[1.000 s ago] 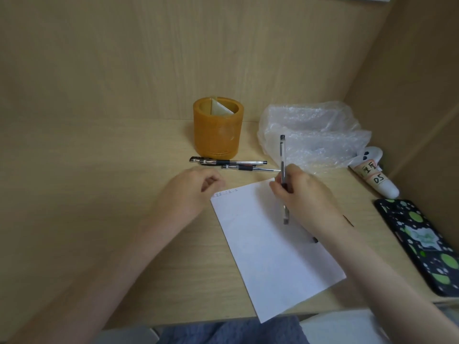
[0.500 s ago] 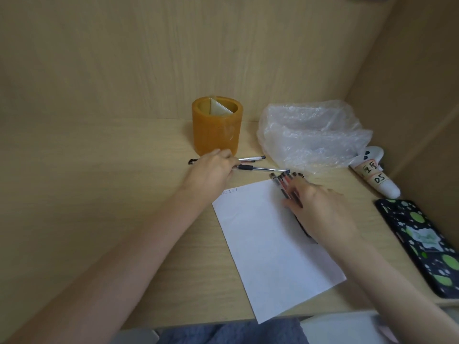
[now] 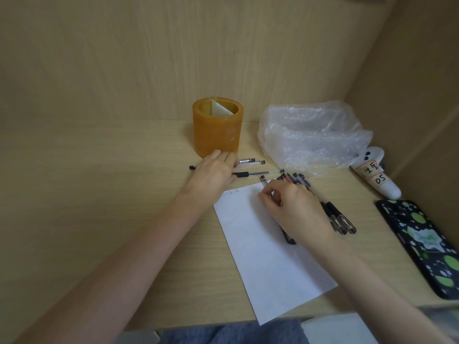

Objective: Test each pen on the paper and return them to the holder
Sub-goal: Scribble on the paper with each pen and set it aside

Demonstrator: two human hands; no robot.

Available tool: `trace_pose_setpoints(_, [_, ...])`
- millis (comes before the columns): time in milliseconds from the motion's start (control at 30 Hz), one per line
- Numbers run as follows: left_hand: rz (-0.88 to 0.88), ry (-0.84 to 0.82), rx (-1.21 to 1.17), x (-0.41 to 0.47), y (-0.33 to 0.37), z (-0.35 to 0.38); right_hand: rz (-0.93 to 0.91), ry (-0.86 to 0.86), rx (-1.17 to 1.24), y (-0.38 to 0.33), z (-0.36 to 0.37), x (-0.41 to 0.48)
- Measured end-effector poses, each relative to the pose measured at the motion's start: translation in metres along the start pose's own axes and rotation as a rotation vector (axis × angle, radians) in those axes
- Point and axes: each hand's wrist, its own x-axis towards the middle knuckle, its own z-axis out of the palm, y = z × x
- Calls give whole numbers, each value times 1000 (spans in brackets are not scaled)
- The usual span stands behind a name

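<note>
Nearest the camera I see a strip of blue cloth point(image 3: 231, 333) below the desk point(image 3: 99, 194) edge. A white sheet of paper point(image 3: 268, 256) lies angled on the wood, its near corner poking just past that edge. To the right, near the side panel, lies a phone point(image 3: 427, 244) in a black case with green spots. Further in, the right hand point(image 3: 295, 207) sits on the paper's far right corner, fingers curled down and clamped over a bundle of pens point(image 3: 340, 219). The bundle lies slantwise, with its ends fanning out past the knuckles on the far side and past the wrist on the near right. A few small pen marks point(image 3: 231, 192) show at the paper's far left corner. Just beyond that corner the left hand point(image 3: 213, 172) lies palm down on some loose pens point(image 3: 250, 162) that rest flat on the desk. Its fingers are fairly straight and spread, not wrapped round anything. Pen ends stick out to the left and right of it. On the right, level with these, a white controller point(image 3: 375, 177) with handwritten labels lies on the desk. The orange holder point(image 3: 217, 135) stands upright just behind the left hand's fingertips, with a pale divider visible inside it. To its right sits a crumpled clear plastic bag point(image 3: 313, 135), against the wooden back panel point(image 3: 173, 58).
</note>
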Motion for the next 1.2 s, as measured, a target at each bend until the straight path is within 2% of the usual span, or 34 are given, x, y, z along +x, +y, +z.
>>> trace_pose_setpoints(67, [39,27,35,-4,-3,-3,43,-57,180,-1,2,2])
trace_pose_setpoints(167, [12,91,-43,-14,-5,-11,172,-147,544,-6,2,4])
trace_pose_setpoints(300, [-116,144,-343,-31,7,-31,307,-232,1110,-18,1,11])
trace_pose_setpoints(367, [-133,53,-467,-41,15,-43,270,-191,1272,-21,1,17])
trace_pose_setpoints(467, [-154,-101,-584,-55,26,-51,189,-144,1243,-25,4,25])
trace_pose_setpoints(600, [-169,-53,-622,-61,31,-49,136,-96,1148,-33,9,30])
trace_pose_setpoints(800, [-199,24,-529,-66,23,-45,125,-154,1221,-35,11,29])
trace_pose_setpoints(933, [-219,9,-642,-70,21,-50,114,-159,1220,-33,11,28])
trace_pose_setpoints(1133, [-350,-72,-500,-79,14,-45,326,11,1479,-20,11,38])
trace_pose_setpoints(1200, [-336,-118,-463,-85,13,-41,369,-24,1491,-19,13,43])
